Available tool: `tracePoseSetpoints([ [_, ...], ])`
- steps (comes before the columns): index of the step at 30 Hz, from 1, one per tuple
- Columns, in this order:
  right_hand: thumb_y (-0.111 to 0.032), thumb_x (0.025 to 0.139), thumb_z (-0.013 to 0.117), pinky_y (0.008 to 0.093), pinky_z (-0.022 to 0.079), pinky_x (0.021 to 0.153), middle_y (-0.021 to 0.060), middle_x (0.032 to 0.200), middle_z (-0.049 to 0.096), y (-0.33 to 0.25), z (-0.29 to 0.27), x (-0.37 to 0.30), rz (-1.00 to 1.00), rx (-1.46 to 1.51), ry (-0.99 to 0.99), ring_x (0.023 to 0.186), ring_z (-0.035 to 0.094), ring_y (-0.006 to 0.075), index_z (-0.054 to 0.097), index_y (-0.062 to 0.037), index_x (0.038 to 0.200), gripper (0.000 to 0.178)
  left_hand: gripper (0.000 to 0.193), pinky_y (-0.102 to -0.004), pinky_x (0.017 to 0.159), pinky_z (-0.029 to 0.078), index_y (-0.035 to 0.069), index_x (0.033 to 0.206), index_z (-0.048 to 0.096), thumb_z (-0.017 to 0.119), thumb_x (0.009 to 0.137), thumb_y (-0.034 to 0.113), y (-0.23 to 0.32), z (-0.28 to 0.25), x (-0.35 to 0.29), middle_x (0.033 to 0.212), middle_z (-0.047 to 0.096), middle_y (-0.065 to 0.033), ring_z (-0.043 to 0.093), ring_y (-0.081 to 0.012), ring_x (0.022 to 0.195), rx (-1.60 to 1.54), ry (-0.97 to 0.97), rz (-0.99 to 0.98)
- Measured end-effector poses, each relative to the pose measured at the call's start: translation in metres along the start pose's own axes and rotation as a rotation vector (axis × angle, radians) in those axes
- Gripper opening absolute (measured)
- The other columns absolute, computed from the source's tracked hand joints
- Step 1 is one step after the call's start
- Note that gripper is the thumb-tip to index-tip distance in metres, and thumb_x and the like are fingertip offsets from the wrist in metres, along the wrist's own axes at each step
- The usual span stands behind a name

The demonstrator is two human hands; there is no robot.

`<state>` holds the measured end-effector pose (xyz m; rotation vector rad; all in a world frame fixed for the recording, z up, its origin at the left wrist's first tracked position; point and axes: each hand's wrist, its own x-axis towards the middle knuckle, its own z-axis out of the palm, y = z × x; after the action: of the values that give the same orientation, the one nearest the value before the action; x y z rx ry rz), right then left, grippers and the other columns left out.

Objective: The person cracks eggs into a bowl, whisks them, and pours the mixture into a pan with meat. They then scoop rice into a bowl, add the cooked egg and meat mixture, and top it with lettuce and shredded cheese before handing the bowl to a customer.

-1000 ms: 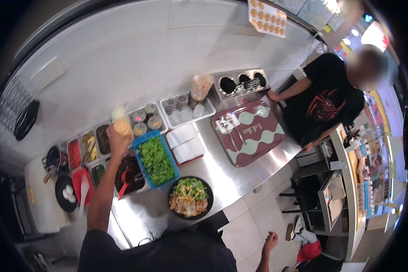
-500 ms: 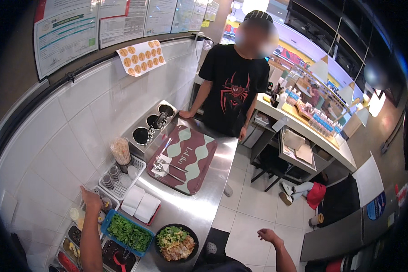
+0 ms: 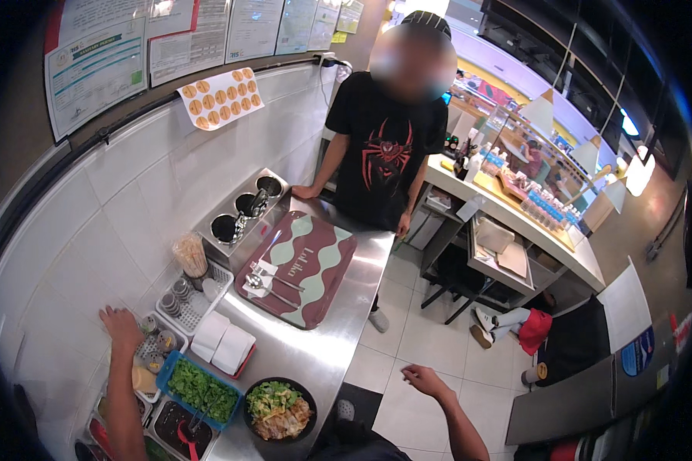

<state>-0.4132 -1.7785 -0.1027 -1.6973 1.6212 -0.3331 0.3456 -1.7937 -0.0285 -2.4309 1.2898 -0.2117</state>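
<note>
My left hand hovers at the tiled wall over a white basket holding small lidded jars. Its fingers are spread, and nothing shows in them. Away from the counter, my right hand hangs above the floor, empty, its fingers loosely bent and apart. Between my arms, a black bowl of chopped greens and sliced browned meat sits at the counter's edge. Beside it stands a blue container of leafy greens with tongs resting in it.
A maroon and mint tray carries a fork and spoon on a napkin. White napkins and a basket line the counter, with metal cutlery holders beyond. Across stands a person in a black shirt, one hand on the counter.
My left hand has moved left toward the wall, its fingers spreading. My right hand has shifted left and slightly up. The whole view has shifted a little.
</note>
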Motion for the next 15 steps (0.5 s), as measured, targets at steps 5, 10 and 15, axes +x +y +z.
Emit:
tracePoseSetpoints([
  [5,-0.022,0.099,0.061,0.0347,0.055,0.080,0.0149,0.115,0.069,-0.148,0.053,0.053,-0.488,0.127,-0.029,0.096,0.069,0.0230,0.060,-0.0027,0.128,0.035,0.069,-0.0540,0.105,0.034,0.001,0.127,0.056,0.078,0.067,0.025,0.011,-0.143,-0.129,0.120,0.058,-0.0166,0.050,-0.0375,0.121,-0.281,0.277,0.153],
  [10,-0.024,0.091,0.072,0.0332,0.054,0.075,0.0175,0.122,0.062,-0.295,0.112,0.030,-0.711,0.391,-0.638,0.087,0.066,0.0219,0.022,-0.0120,0.156,0.083,0.071,-0.0500,0.091,0.046,0.002,0.128,0.055,0.080,0.063,0.017,0.088,-0.184,-0.268,0.112,0.055,-0.0164,0.056,-0.0363,0.108,-0.691,0.131,0.382],
  [15,-0.017,0.089,0.071,0.0357,0.054,0.071,0.0179,0.109,0.064,-0.306,0.142,0.022,-0.833,0.377,-1.006,0.084,0.067,0.0190,0.035,-0.0022,0.150,0.072,0.083,-0.0440,0.096,0.048,0.003,0.139,0.047,0.083,0.065,0.010,0.129,-0.159,-0.344,0.126,0.052,-0.0181,0.055,-0.0347,0.119,-1.083,0.403,0.065],
])
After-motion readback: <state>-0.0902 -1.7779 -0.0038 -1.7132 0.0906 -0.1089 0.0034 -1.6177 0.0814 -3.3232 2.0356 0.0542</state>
